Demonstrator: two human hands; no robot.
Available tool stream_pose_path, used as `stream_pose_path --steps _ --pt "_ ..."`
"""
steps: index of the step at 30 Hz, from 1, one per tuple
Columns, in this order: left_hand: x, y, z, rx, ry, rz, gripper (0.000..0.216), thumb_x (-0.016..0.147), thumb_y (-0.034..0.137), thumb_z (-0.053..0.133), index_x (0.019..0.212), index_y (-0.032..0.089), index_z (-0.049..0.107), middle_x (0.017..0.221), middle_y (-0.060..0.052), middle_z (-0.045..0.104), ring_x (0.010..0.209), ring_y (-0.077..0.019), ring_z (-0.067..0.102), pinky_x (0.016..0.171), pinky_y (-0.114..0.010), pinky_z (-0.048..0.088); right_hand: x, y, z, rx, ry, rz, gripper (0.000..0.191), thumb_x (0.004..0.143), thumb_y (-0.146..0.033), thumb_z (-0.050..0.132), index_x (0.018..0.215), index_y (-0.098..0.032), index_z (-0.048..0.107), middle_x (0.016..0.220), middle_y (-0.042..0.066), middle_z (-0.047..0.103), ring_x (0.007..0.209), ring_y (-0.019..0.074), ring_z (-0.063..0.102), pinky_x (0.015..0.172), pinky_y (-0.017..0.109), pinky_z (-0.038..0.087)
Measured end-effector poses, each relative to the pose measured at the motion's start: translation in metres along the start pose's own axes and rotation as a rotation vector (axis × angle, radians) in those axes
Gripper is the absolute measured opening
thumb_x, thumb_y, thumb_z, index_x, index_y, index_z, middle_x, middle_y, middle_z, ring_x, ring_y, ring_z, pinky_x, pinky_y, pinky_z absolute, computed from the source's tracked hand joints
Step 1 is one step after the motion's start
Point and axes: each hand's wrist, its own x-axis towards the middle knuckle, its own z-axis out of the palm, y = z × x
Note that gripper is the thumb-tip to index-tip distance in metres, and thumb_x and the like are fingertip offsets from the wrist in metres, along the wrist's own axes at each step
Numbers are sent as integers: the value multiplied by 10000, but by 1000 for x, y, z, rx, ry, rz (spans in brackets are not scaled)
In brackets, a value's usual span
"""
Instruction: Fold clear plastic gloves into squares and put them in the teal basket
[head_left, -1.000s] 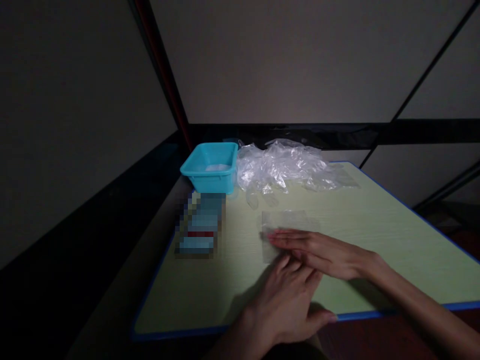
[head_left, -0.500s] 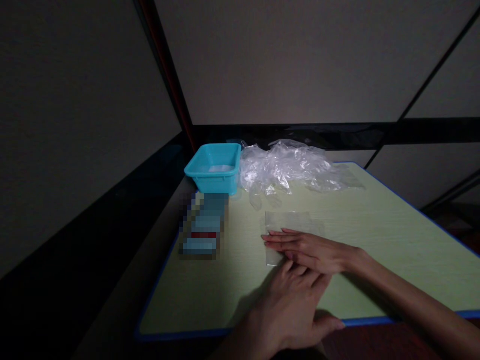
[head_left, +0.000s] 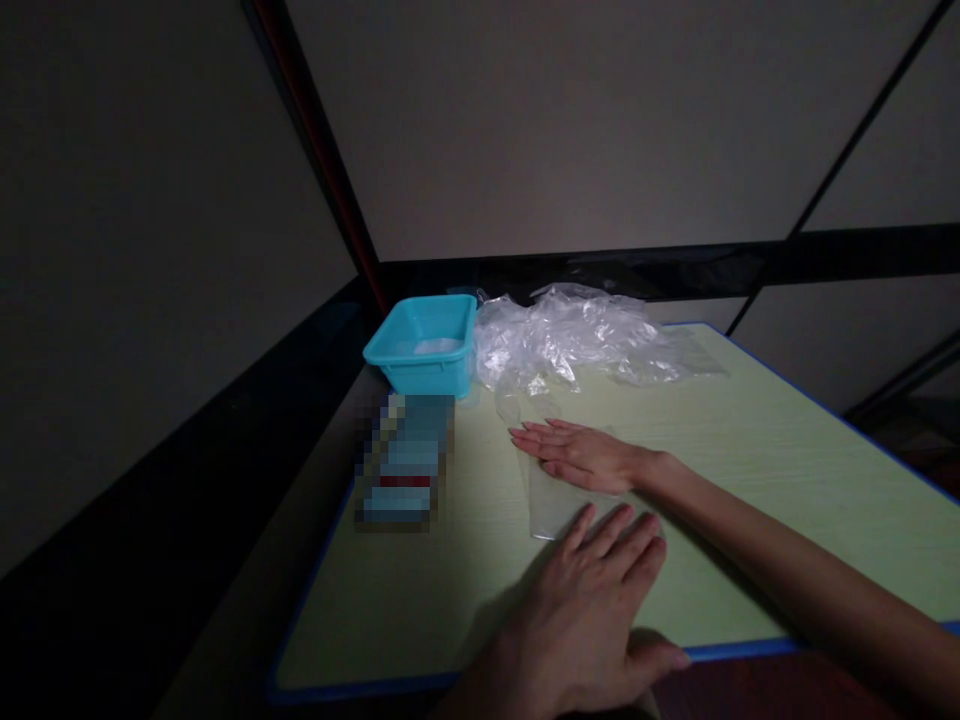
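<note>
A thin clear plastic bag [head_left: 553, 505] lies flat on the pale green table [head_left: 750, 480]. My right hand [head_left: 589, 460] rests flat across its far part, fingers stretched out to the left. Nearer to me, my left hand [head_left: 592, 600] is spread palm down, its fingertips on the bag's near edge and its thumb out to the right. Neither hand grips anything. Parts of the bag are covered by both hands, and its right edge is hard to make out.
At the back left stands a turquoise plastic basin [head_left: 427, 375] with something whitish inside. Beside it spreads a crumpled heap of clear plastic bags [head_left: 570, 335]. A pixelated bluish object [head_left: 409, 460] lies near the left edge. Blue trim [head_left: 360, 690] borders the table; walls rise behind.
My right hand has slid away from me over the bag, to its far part, and now sits apart from my left hand. The left hand has stayed nearly in place.
</note>
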Motion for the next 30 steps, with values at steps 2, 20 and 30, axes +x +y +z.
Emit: stream_pose_path --steps 2,20,30 --pt "0 -1 1 21 -14 7 646 874 551 306 1379 162 199 1476 -31 160 1351 -186 83 1095 -401 81 1 2 -1 28 15 11 476 940 -305 250 1388 -142 222 1440 77 252 1328 149 176 1089 417 142" --pt "-40 -33 -17 184 150 -94 543 848 218 498 1343 151 287 1429 -78 286 1316 -201 237 1068 -445 261 -101 -62 -23 -119 148 115 313 912 -250 417 1196 -196 536 1252 66 535 1151 173 482 953 358 427" --pt "-52 -54 -14 186 140 -131 434 866 226 478 1286 162 391 1378 -76 386 1283 -185 318 1050 -437 296 -128 -66 5 -399 267 124 267 927 -180 375 1051 -144 608 969 78 662 875 183 609 738 355 517"
